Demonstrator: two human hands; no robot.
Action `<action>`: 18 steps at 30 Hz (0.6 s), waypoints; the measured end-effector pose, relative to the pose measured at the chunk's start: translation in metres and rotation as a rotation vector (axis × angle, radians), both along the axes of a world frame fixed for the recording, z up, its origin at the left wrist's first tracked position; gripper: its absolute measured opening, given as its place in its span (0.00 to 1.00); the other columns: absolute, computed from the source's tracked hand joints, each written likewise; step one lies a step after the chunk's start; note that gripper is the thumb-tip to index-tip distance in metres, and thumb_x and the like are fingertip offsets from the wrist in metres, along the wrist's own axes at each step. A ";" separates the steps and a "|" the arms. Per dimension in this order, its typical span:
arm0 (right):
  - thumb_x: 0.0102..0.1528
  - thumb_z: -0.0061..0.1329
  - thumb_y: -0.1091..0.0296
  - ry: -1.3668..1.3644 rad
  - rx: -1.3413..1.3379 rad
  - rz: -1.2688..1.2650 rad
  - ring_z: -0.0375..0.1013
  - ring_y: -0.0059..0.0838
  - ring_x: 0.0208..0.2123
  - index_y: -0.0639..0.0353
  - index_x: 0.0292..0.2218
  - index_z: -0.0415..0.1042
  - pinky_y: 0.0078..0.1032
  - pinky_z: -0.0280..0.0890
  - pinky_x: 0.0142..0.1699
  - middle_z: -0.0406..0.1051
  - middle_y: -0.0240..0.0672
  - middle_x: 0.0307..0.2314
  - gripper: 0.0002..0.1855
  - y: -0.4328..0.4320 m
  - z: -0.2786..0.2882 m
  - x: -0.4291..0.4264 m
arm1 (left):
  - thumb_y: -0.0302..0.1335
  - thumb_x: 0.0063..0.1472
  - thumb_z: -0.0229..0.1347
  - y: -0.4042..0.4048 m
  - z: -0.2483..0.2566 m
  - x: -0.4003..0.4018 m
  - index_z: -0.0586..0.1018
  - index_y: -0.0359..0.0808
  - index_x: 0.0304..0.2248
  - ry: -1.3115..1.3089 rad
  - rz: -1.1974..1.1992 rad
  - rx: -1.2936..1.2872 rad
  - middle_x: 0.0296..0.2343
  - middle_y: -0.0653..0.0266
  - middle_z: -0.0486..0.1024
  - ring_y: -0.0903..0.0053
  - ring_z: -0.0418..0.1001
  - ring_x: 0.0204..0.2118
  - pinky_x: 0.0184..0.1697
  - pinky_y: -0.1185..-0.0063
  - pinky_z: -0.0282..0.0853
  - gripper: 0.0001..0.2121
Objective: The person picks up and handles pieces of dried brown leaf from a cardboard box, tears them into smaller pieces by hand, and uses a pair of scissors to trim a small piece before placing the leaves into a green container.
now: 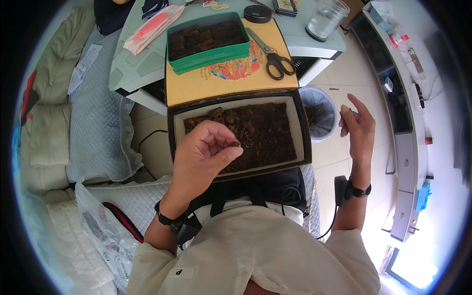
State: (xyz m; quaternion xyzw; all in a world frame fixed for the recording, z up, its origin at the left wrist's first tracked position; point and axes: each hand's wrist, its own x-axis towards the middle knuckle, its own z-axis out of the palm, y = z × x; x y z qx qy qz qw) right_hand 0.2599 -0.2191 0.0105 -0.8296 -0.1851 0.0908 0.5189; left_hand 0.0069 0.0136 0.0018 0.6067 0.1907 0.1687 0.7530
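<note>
My left hand is above an open box on my lap, pinching a small dark brown piece between thumb and fingertips. Dark brown, flaky dried material fills the box, with larger bits at its upper left. My right hand is raised to the right of a lined waste bin, its fingers curled and the index finger extended; a thin dark thing seems to lie between thumb and fingers, but what it is cannot be told. Beyond the box, a green tin holds dark brown pieces packed in rows.
Black-handled scissors lie on the box's yellow lid, right of the tin. A round black lid and a glass jar are on the table. Dark stems lie inside the bin. A plastic bag rests at lower left.
</note>
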 end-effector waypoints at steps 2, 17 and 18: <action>0.61 0.49 0.71 0.132 0.155 0.067 0.65 0.14 0.18 0.70 0.53 0.69 0.13 0.60 0.23 0.72 0.30 0.20 0.20 -0.001 -0.001 -0.008 | 0.13 0.57 0.60 0.001 -0.007 0.001 0.73 0.31 0.35 -0.073 0.043 -0.042 0.34 0.61 0.75 0.81 0.74 0.32 0.38 0.82 0.74 0.09; 0.59 0.48 0.78 0.619 0.236 0.584 0.71 0.15 0.27 0.65 0.57 0.63 0.14 0.68 0.30 0.76 0.36 0.33 0.24 0.079 0.003 -0.094 | 0.13 0.57 0.60 -0.006 -0.001 0.006 0.75 0.29 0.34 -0.123 0.030 -0.098 0.34 0.60 0.75 0.78 0.77 0.31 0.35 0.80 0.78 0.08; 0.59 0.48 0.78 0.621 0.228 0.588 0.71 0.15 0.27 0.66 0.57 0.63 0.15 0.68 0.30 0.76 0.36 0.33 0.24 0.082 0.001 -0.095 | 0.13 0.57 0.61 -0.007 -0.001 0.006 0.76 0.29 0.35 -0.123 0.037 -0.098 0.33 0.62 0.75 0.79 0.77 0.30 0.35 0.81 0.78 0.08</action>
